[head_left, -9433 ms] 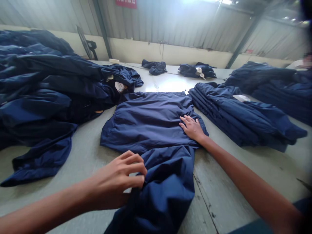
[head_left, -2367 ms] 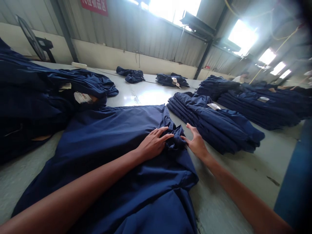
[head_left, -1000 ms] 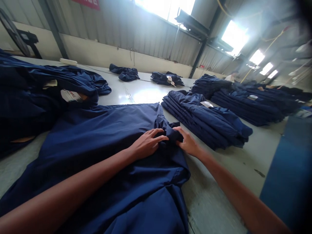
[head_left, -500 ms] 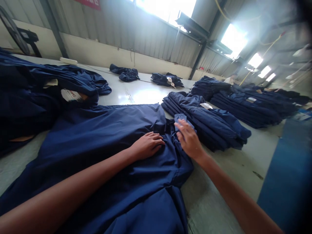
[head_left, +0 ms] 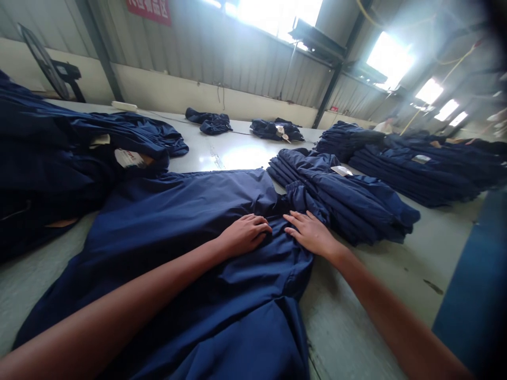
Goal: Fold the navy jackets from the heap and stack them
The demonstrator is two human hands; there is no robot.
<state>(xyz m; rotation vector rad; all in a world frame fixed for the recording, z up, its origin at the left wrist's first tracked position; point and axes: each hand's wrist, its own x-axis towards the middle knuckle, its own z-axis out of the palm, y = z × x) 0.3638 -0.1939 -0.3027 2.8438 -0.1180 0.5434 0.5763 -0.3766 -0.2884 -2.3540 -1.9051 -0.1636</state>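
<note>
Though unreadable, white tag (head_left: 341, 170) on stacked navy jackets (head_left: 340, 203)

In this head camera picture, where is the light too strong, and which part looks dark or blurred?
In the head view, the windows burn out white, glare lies on the table, the navy garment looks dark, and the top right corner is a black blur.

Harsh daylight from above, dim foreground, strong wide-angle bowing.

Windows (head_left: 273, 10) high in the corrugated metal wall (head_left: 222, 60) blown out to white, with haze spreading around them; pale glare pooled on the tabletop (head_left: 245, 157); folds of the navy jacket (head_left: 178, 211) sinking into deep shadow; dark out-of-focus smear (head_left: 495, 26) across the top right corner; walls curving and detail softening toward the frame edges.
</note>
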